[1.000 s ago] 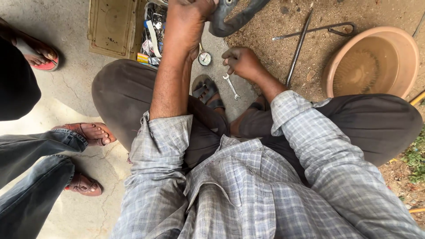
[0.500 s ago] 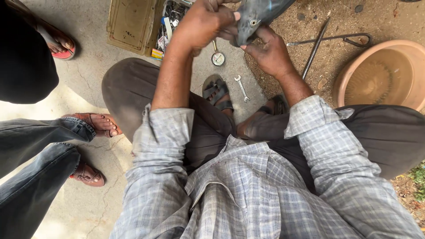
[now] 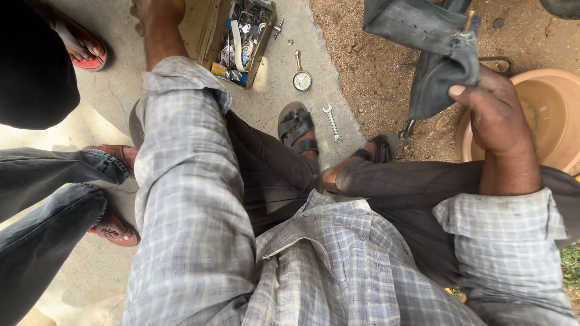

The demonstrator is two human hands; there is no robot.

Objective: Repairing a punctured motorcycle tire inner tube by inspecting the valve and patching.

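Beyond the right hand, just behind its knuckles, sits a basin on the dirt. The right hand is closed around a black tube that hangs folded above and left of it, valve up. The left hand is cut off at the frame's top; its grip cannot be told. Just right of it lies an open toolbox, then a gauge and a spanner.

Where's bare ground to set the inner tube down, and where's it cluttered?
Bare concrete lies between the toolbox and the dirt edge, around the round gauge and wrench. Open dirt lies under the inner tube, held by the right hand. The toolbox and feet crowd the middle.
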